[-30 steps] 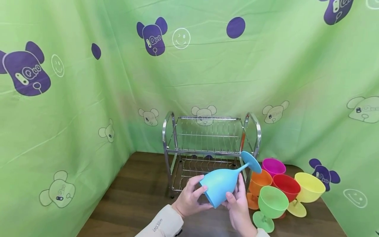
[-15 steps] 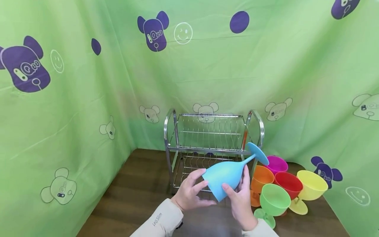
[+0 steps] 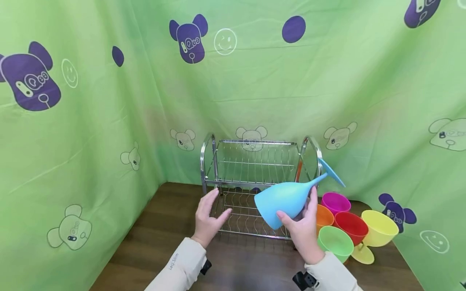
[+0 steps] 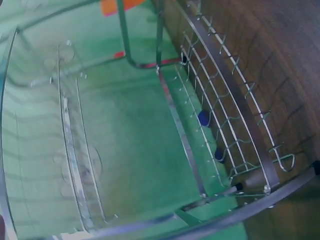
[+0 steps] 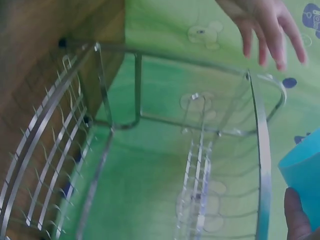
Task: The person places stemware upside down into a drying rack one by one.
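My right hand [image 3: 305, 232] grips a light blue goblet [image 3: 283, 201] around its bowl, thumb on the near side. The goblet lies tilted in the air, its mouth to the lower left and its round foot to the upper right. My left hand [image 3: 207, 218] is apart from it, thumb and fingers spread beside the left front of a metal dish rack [image 3: 258, 186]. In the right wrist view, the blue goblet [image 5: 305, 167] shows at the right edge and the left hand [image 5: 267, 25] hangs at the top with fingers pointing down.
Several goblets stand on the right of the brown table [image 3: 153, 238]: magenta [image 3: 336, 203], orange [image 3: 323, 217], red [image 3: 351, 226], yellow [image 3: 379, 229] and green [image 3: 335, 242]. A green patterned curtain [image 3: 255, 89] closes off the back and sides.
My left hand has let go of the goblet and moved left. My right hand has lifted the goblet slightly up and to the right, its foot rising.
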Action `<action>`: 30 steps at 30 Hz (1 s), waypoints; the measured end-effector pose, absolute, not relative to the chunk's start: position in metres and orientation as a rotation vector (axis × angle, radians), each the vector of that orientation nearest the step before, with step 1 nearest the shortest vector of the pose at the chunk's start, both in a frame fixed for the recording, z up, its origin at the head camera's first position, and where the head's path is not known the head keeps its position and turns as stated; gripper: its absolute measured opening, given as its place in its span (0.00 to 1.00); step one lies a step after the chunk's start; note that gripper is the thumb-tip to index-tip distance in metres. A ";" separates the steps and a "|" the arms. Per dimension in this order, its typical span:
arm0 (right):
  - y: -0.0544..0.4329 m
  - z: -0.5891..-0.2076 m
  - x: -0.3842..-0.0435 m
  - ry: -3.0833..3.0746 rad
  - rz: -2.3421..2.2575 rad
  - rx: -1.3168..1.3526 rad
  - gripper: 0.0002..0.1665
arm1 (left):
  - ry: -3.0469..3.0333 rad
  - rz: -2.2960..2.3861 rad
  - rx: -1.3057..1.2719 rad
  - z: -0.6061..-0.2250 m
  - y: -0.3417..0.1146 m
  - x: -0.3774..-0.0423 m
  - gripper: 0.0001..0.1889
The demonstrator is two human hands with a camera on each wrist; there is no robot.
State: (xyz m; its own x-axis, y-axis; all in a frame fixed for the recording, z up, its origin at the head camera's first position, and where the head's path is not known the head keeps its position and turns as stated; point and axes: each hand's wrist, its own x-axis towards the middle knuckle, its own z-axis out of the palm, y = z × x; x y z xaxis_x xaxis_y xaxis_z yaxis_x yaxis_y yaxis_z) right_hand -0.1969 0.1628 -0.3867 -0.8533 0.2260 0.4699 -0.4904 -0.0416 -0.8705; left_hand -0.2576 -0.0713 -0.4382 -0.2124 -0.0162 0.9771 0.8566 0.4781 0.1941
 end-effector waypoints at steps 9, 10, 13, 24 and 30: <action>0.178 -0.354 -0.215 -1.811 1.840 0.297 0.62 | -1.716 -1.414 -0.211 -0.440 -0.086 -0.257 0.28; 0.179 -0.350 -0.218 -1.827 1.829 0.295 0.62 | -1.725 -1.469 -0.166 -0.439 -0.088 -0.258 0.29; 0.183 -0.340 -0.225 -1.871 1.799 0.301 0.63 | -1.744 -1.594 -0.073 -0.437 -0.094 -0.262 0.30; 0.187 -0.308 -0.253 -2.060 1.644 0.281 0.68 | -1.927 -1.691 0.046 -0.433 -0.109 -0.282 0.32; 0.191 -0.295 -0.272 -2.149 1.508 0.235 0.69 | -1.972 -1.748 0.069 -0.429 -0.110 -0.288 0.33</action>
